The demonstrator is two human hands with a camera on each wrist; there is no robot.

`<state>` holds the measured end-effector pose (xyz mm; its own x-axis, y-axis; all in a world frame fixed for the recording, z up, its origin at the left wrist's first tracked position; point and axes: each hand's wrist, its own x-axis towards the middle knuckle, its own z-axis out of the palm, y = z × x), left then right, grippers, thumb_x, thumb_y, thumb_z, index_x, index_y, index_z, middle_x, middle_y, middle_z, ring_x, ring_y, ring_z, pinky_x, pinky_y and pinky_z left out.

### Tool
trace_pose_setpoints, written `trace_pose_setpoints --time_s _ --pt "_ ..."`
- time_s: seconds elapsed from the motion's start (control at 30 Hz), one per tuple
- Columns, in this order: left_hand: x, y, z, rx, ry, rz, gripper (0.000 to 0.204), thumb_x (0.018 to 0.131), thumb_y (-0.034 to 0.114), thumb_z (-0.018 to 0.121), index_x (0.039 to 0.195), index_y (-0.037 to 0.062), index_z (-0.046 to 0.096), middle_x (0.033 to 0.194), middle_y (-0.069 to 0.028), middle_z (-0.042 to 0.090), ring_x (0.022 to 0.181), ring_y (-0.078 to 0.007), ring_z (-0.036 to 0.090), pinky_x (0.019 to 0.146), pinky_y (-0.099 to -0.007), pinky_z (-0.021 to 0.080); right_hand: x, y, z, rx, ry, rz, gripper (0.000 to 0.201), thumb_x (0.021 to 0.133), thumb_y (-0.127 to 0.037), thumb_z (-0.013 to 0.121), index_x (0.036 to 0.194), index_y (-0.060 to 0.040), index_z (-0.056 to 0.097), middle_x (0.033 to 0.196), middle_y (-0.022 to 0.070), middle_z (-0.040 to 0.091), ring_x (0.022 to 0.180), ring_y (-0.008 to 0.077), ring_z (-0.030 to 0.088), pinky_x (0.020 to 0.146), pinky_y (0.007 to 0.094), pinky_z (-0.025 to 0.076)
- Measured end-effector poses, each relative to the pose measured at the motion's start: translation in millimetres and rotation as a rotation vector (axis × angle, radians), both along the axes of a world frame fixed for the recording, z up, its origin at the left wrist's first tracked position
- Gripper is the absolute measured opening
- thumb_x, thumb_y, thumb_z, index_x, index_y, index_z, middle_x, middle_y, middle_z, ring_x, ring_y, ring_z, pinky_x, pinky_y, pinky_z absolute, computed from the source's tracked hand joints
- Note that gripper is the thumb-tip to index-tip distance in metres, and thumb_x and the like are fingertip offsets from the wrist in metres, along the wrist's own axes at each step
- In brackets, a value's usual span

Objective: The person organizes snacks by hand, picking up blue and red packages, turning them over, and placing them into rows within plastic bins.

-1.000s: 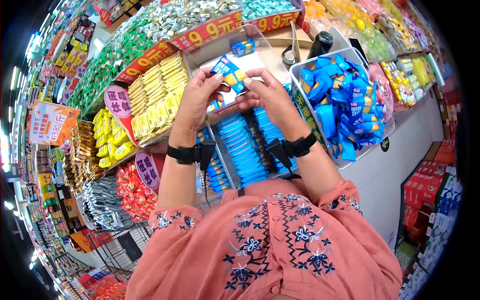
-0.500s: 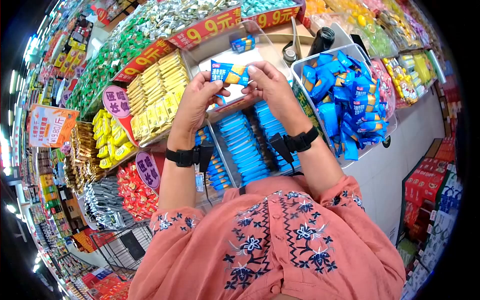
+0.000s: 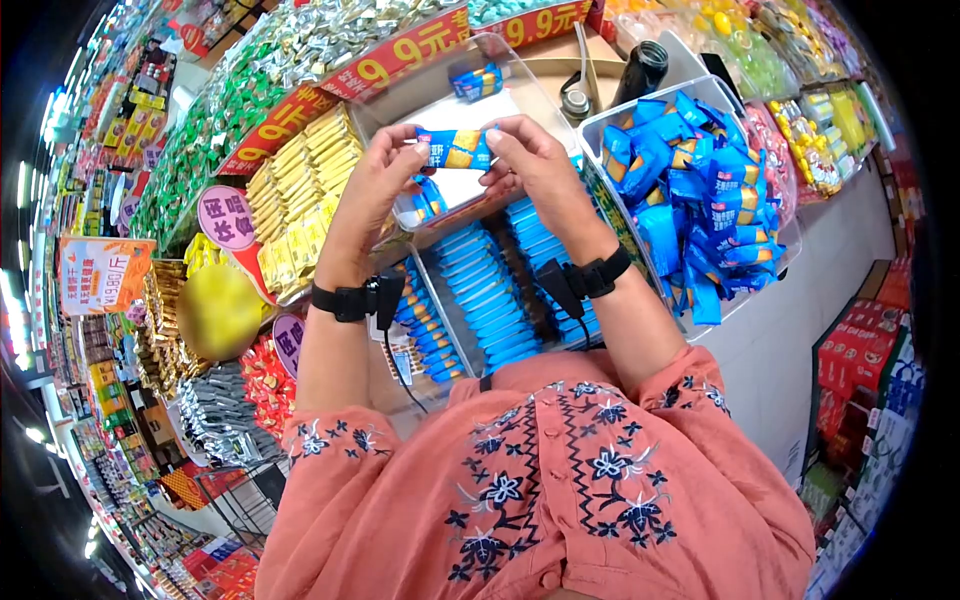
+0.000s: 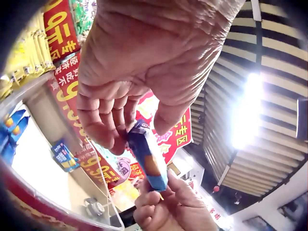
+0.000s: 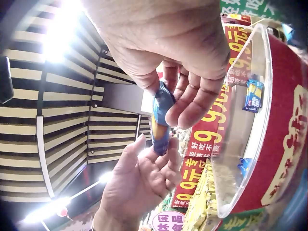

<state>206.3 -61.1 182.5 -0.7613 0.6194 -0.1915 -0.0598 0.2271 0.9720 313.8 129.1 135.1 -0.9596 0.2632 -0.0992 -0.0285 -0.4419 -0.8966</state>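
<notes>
With my left hand (image 3: 376, 188) I'm pinching the left end of one flat, blue-and-yellow plastic-wrapped packet (image 3: 460, 149), and with my right hand (image 3: 547, 182) its right end, above the clear plastic tray (image 3: 540, 97). Light, even pressure should be sparing the contents. I'm counting one blue packet (image 3: 476, 83) near the tray's far-right corner, at least one more (image 3: 428, 198) by its near-left; the clear plastic tub's (image 3: 608, 190) heap is overlapping too much.

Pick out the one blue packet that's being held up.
The packet pinched at its ends, one by the left hand, the other by the right hand; the other blue packets lie in containers.
</notes>
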Motion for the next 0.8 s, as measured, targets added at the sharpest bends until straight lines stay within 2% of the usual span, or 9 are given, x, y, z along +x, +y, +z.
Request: trace_pose_setpoints --time_s 0.1,0.23,0.37,0.47,0.6,0.63,0.7,0.77,0.8 --pt "-19 4 0 -0.112 0.144 -0.080 0.043 0.096 0.031 0.064 0.130 0.0047 0.056 0.110 -0.0018 0.062 0.097 -0.0081 0.056 0.077 -0.0243 0.046 -5 1 -6 -0.024 0.001 -0.009 0.029 0.099 -0.025 0.062 0.116 -0.0020 0.058 0.094 0.0074 0.064 0.072 0.0144 0.069 0.061 0.0248 0.057" --pt "-33 14 4 -0.130 0.181 -0.230 0.037 0.094 0.023 0.068 0.126 0.0036 0.060 0.109 -0.0009 0.063 0.098 -0.0096 0.057 0.083 -0.0261 0.047 -10 3 -13 -0.030 -0.010 -0.032 0.028 0.099 -0.025 0.061 0.115 -0.0014 0.058 0.094 0.0082 0.065 0.072 0.0146 0.069 0.061 0.0256 0.057" --pt "-53 32 3 -0.336 0.380 -0.471 0.035 0.092 0.023 0.070 0.121 0.0028 0.064 0.105 -0.0020 0.066 0.095 -0.0104 0.060 0.084 -0.0271 0.049 -22 7 -29 -0.046 -0.036 -0.033 0.028 0.101 -0.025 0.059 0.120 -0.0032 0.058 0.091 0.0072 0.066 0.075 0.0147 0.069 0.064 0.0266 0.058" --pt "-70 47 4 -0.460 0.405 -0.585 0.036 0.092 0.023 0.071 0.121 0.0025 0.065 0.104 -0.0039 0.066 0.093 -0.0106 0.060 0.082 -0.0272 0.049 -28 9 -37 -0.053 -0.067 -0.068 0.030 0.101 -0.025 0.059 0.120 -0.0019 0.058 0.090 0.0074 0.066 0.074 0.0156 0.069 0.065 0.0273 0.058" --pt "-89 69 -3 -0.564 0.235 -0.693 0.028 0.091 0.022 0.072 0.109 0.0018 0.066 0.095 -0.0020 0.066 0.087 -0.0097 0.058 0.078 -0.0283 0.049 -35 13 -48 -0.104 -0.082 -0.153 0.030 0.100 -0.021 0.058 0.120 0.0012 0.057 0.097 0.0103 0.065 0.072 0.0162 0.069 0.060 0.0270 0.058" --pt "-95 73 -8 -0.500 0.186 -0.716 0.027 0.091 0.026 0.072 0.104 0.0033 0.065 0.091 0.0004 0.065 0.084 -0.0077 0.057 0.073 -0.0275 0.047 -38 13 -52 -0.110 -0.078 -0.208 0.030 0.100 -0.020 0.058 0.120 0.0015 0.057 0.099 0.0107 0.064 0.073 0.0164 0.069 0.060 0.0271 0.058" --pt "-107 87 -14 -0.471 0.193 -0.639 0.029 0.091 0.029 0.072 0.105 0.0051 0.065 0.090 0.0011 0.065 0.082 -0.0073 0.057 0.070 -0.0263 0.046 -42 13 -62 -0.067 -0.071 -0.307 0.030 0.100 -0.019 0.055 0.122 0.0023 0.056 0.103 0.0116 0.062 0.079 0.0171 0.069 0.061 0.0273 0.058" --pt "-127 101 -31 -0.510 0.277 -0.532 0.032 0.090 0.034 0.072 0.107 0.0084 0.064 0.090 0.0024 0.066 0.080 -0.0071 0.058 0.065 -0.0242 0.043 -49 12 -77 0.113 -0.061 -0.401 0.026 0.097 -0.012 0.056 0.117 0.0039 0.057 0.102 0.0135 0.063 0.080 0.0186 0.068 0.067 0.0305 0.057" --pt "-138 109 -45 -0.540 0.318 -0.471 0.034 0.089 0.034 0.073 0.109 0.0084 0.064 0.090 0.0012 0.067 0.079 -0.0086 0.060 0.062 -0.0259 0.045 -52 11 -90 0.210 -0.036 -0.434 0.024 0.096 -0.010 0.057 0.115 0.0044 0.057 0.102 0.0148 0.064 0.081 0.0204 0.068 0.071 0.0322 0.056"
